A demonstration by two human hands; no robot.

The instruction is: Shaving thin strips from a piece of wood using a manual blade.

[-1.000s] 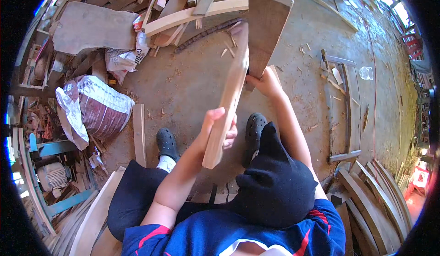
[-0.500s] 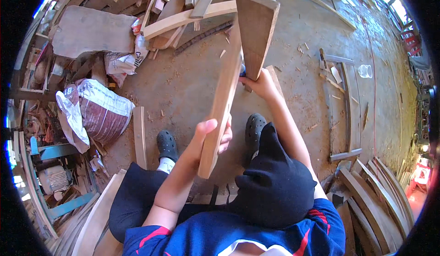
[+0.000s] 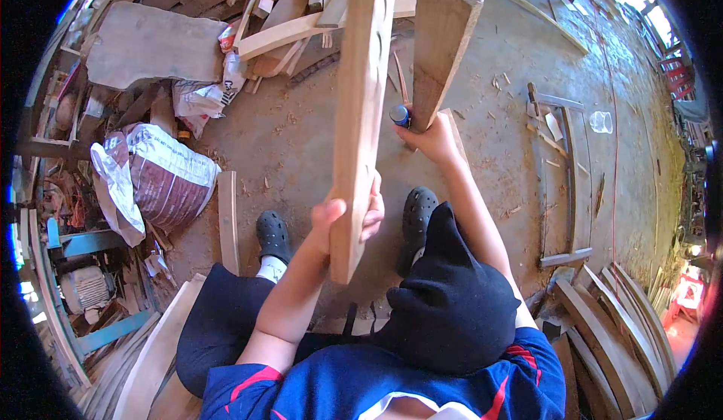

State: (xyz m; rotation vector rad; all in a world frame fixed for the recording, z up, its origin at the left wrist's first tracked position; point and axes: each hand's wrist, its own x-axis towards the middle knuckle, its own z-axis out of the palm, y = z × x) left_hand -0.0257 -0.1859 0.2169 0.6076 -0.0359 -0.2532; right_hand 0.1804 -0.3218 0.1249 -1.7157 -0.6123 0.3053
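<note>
My left hand [image 3: 350, 213] is closed around the lower part of a long, pale wooden board [image 3: 355, 130], which stands nearly upright and runs out past the top edge. To its right, my right hand [image 3: 435, 140] grips the narrow lower end of a brown wooden piece [image 3: 443, 44] that widens toward its top. Beside the right hand's fingers shows a small blue, round-ended object [image 3: 400, 115]; what it is I cannot make out. The two wooden pieces are apart. Another piece of wood [image 3: 457, 135] shows partly behind my right wrist.
Stacked planks [image 3: 301, 28] and a flat grey slab [image 3: 162, 46] lie at the far left. A filled sack [image 3: 169, 179] stands nearer. On the right are a wooden frame [image 3: 570, 171], a clear plastic cup [image 3: 600, 120] and curved boards [image 3: 610, 337]. Wood scraps dot the floor.
The left hand's board has swung more upright and left, away from the right hand's piece. That piece has shifted slightly right, and the blue object is now more exposed.
</note>
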